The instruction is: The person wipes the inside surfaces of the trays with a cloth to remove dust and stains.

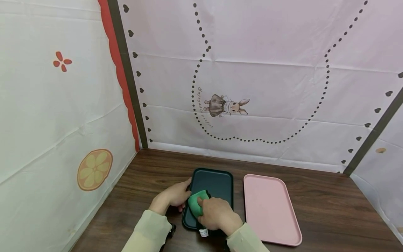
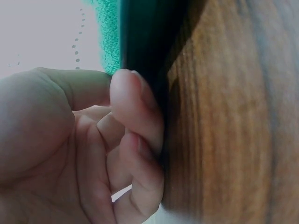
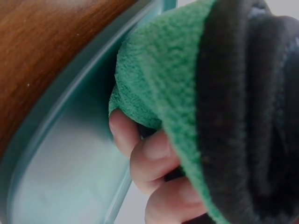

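With the left hand (image 1: 174,195) just pinching the dark tray (image 1: 215,183) and the right hand (image 1: 216,214) gripping the green cloth (image 1: 195,204), a hard rub might make the tray skid.

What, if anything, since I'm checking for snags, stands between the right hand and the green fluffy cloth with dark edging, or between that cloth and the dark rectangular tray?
Nothing visible: the right hand grips the green cloth, which lies inside the dark tray near its left rim. The left hand holds that rim, blocking neither.
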Demonstrator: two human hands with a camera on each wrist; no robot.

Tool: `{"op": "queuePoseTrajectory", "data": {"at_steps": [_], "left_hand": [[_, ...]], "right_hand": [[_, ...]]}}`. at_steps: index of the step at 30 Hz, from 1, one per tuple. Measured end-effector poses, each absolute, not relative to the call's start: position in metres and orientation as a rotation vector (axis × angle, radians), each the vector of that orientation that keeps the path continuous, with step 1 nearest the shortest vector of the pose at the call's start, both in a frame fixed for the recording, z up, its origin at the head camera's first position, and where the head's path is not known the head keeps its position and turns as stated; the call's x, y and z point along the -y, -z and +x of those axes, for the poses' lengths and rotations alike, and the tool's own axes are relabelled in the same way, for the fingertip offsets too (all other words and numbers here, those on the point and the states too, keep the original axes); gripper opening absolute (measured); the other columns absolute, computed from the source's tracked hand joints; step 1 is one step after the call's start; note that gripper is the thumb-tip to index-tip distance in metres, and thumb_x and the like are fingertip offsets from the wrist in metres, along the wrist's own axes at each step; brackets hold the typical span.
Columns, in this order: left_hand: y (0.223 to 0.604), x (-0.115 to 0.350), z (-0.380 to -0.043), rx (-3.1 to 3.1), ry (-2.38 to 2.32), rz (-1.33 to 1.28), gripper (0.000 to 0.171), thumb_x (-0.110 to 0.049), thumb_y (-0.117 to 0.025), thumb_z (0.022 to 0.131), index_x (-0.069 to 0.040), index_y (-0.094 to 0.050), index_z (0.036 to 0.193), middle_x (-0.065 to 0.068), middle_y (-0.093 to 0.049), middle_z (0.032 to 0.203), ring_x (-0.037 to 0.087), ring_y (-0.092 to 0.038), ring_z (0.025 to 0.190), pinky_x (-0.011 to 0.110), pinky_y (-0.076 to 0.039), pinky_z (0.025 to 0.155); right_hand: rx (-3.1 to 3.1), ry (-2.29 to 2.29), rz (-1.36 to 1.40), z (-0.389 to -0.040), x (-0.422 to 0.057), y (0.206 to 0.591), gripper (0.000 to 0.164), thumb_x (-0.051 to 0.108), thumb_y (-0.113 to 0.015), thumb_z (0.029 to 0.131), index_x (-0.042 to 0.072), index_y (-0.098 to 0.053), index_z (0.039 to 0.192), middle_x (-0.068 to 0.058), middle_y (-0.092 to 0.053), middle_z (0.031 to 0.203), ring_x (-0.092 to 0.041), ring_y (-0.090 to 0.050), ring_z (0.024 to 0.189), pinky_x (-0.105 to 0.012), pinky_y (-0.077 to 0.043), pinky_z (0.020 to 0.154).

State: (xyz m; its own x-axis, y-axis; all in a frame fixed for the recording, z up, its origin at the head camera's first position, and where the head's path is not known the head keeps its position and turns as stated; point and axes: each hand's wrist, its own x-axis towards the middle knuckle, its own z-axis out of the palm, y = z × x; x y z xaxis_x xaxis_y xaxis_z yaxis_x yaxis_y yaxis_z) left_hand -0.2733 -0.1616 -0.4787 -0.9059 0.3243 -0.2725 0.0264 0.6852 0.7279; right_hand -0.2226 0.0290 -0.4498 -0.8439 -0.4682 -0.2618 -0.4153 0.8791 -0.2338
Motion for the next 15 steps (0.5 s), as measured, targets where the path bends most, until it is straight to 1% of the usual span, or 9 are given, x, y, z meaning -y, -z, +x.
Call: {"op": "queuePoseTrajectory", "data": {"at_steps": [5,8,12,15], "left_hand": [[0.4798,0.162,-0.2739,-2.517,-1.078,0.279,0.063,-0.015,-0.049,0.109,-0.006,-0.023,0.165,0.008,-0.06,0.059,0.018,-0.058,0.047,0.035,-0.054,0.05],[0.4805,0.1623,-0.274,-2.523,-1.074,0.29,0.063,-0.014,-0.05,0.108,-0.006,-0.024,0.165,0.008,-0.06,0.059,0.018,-0.058,0.046,0.035,-0.053,0.05],[0.4815,0.1626,-0.2746,-2.535,-1.058,0.304,0.064,-0.014,-0.05,0.108,-0.006,-0.023,0.165,0.008,-0.06,0.059,0.018,-0.058,0.046,0.035,-0.053,0.05],[0.4817,0.1623,-0.2746,-2.538,-1.048,0.306,0.064,-0.014,-0.05,0.108,-0.007,-0.023,0.165,0.008,-0.06,0.059,0.018,-0.058,0.046,0.035,-0.052,0.05]], "right_hand": [[-2.726,0.249,-0.659,-0.2222,-0.0304,0.4477,0.062,0.039,-0.074,0.094,0.028,-0.055,0.151,-0.009,-0.076,0.114,-0.021,-0.07,0.082,-0.035,-0.055,0.062],[-2.731,0.244,-0.663,-0.2217,-0.031,0.4469,0.062,0.039,-0.074,0.093,0.028,-0.055,0.151,-0.01,-0.075,0.122,-0.024,-0.072,0.089,-0.037,-0.057,0.065],[-2.731,0.26,-0.655,-0.2218,-0.0322,0.4469,0.062,0.04,-0.074,0.093,0.028,-0.055,0.151,-0.01,-0.075,0.123,-0.025,-0.073,0.092,-0.038,-0.058,0.066],[-2.731,0.259,-0.642,-0.2226,-0.034,0.4475,0.062,0.041,-0.075,0.093,0.03,-0.055,0.151,-0.009,-0.074,0.125,-0.025,-0.073,0.096,-0.039,-0.059,0.068]]}}
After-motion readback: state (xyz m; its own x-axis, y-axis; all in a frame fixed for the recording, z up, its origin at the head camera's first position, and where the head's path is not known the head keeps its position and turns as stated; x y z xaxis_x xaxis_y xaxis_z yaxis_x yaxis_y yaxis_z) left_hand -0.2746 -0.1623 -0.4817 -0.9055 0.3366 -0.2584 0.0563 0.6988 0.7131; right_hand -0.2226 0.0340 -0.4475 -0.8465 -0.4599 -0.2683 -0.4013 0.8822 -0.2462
